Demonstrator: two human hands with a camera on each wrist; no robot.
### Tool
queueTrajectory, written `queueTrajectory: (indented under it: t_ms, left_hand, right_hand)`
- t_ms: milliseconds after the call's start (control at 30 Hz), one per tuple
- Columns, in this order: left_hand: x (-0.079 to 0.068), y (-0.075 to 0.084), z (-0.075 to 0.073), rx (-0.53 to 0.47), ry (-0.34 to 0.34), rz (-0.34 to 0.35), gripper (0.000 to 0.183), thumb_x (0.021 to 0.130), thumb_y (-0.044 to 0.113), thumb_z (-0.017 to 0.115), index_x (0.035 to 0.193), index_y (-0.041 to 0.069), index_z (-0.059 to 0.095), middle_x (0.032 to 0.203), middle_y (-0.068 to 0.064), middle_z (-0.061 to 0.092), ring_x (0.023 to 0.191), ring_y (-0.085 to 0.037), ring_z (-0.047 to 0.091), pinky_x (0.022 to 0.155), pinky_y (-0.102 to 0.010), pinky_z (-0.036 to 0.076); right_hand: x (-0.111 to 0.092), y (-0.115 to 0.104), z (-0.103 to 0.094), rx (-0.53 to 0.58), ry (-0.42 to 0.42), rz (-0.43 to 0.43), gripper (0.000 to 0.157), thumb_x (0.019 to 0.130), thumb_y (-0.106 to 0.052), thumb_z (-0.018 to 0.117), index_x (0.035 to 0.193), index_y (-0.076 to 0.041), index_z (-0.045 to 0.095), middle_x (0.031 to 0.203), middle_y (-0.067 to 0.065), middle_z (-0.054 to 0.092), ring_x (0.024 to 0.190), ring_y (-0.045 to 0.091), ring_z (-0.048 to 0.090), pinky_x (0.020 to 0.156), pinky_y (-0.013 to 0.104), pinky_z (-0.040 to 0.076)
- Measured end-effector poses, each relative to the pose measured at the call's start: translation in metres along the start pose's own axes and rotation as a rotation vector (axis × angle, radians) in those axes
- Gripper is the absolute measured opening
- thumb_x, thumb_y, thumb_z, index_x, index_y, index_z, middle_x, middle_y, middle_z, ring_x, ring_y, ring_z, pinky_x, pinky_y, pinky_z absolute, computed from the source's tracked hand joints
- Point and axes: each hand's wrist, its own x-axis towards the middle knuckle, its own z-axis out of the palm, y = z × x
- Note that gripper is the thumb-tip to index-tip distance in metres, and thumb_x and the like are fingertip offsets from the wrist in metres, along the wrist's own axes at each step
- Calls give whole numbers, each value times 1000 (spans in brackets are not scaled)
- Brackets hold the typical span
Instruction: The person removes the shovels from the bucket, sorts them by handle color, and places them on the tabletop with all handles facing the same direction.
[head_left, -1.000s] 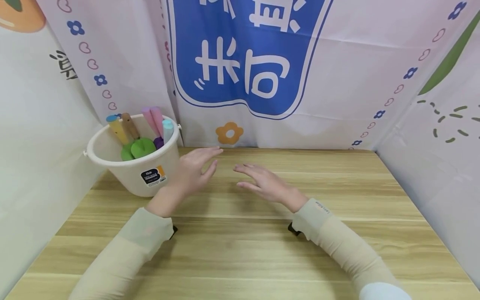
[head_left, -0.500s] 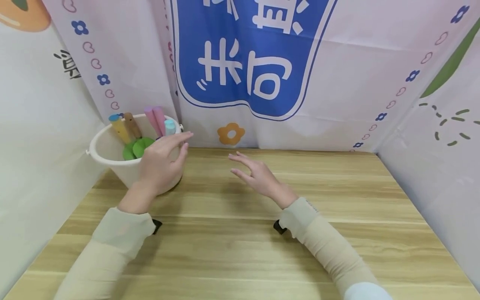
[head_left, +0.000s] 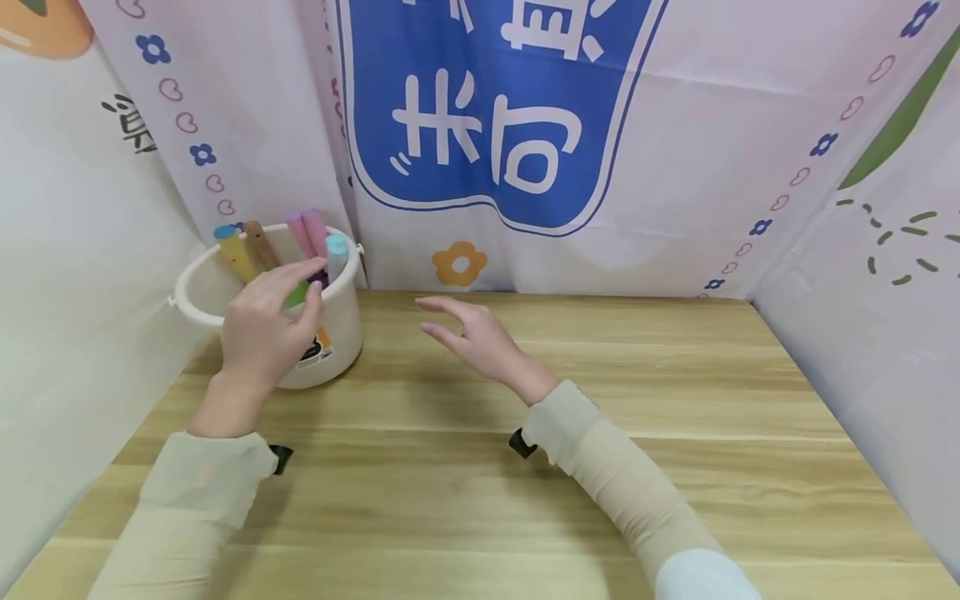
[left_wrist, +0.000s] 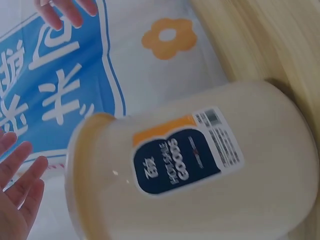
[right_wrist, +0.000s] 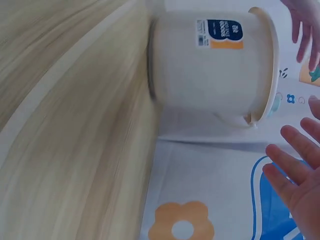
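A white bucket (head_left: pixel 341 329) with a dark and orange label (left_wrist: pixel 172 160) stands upright at the table's back left. Out of it rise a yellow handle with a blue end (head_left: pixel 237 252), a brown handle (head_left: pixel 260 246), two pink handles (head_left: pixel 306 233) and a light blue one (head_left: pixel 337 254). My left hand (head_left: pixel 266 325), fingers extended, is in front of the bucket's near rim and overlaps it in the head view. It hides most of a green piece (head_left: pixel 297 294) inside. My right hand (head_left: pixel 480 343) hovers over the table right of the bucket, fingers loosely spread, holding nothing.
The wood-grain table (head_left: pixel 420 500) runs back to a white printed cloth (head_left: pixel 675 183) with a blue sign and an orange flower. White cloth walls close off the left and right sides. A small black device (head_left: pixel 522 443) shows at my right cuff.
My left hand has moved left, from beside the bucket to in front of its rim. My right hand has also shifted left. The bucket stays in place.
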Motion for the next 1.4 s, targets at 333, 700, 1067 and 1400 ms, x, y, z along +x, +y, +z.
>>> queueTrajectory:
  t_ms: [333,700,1067,1400]
  left_hand:
    - [-2,-20,-19,55,-53,-115,32,97,12,58,123,0,72,117,-21,73,101,-44,69,85,-54,56]
    - [-11,-48,-44,26,101,-298,28,100,10,58,121,0,74,118,-18,73,105,-28,71,88,-1,38]
    - [-19,-75,-62,27,183,-615,33,103,23,56,121,3,75,119,-7,74,94,13,58,86,-11,53]
    - [-27,-100,-68,54,199,-676,35,102,26,56,120,4,76,116,2,75,89,14,59,80,-6,51]
  right_hand:
    - [20,-10,13,235,39,84,40,106,-27,59,141,-8,62,137,6,66,121,16,64,103,24,49]
    - [36,-15,34,574,138,193,38,106,-19,59,140,-1,60,130,18,67,114,19,66,99,27,53]
    - [54,-32,52,733,147,272,40,105,-16,62,140,1,59,126,19,69,111,31,68,93,29,57]
    - [62,-38,64,799,141,309,40,104,-11,63,141,2,58,128,21,67,110,30,69,96,39,57]
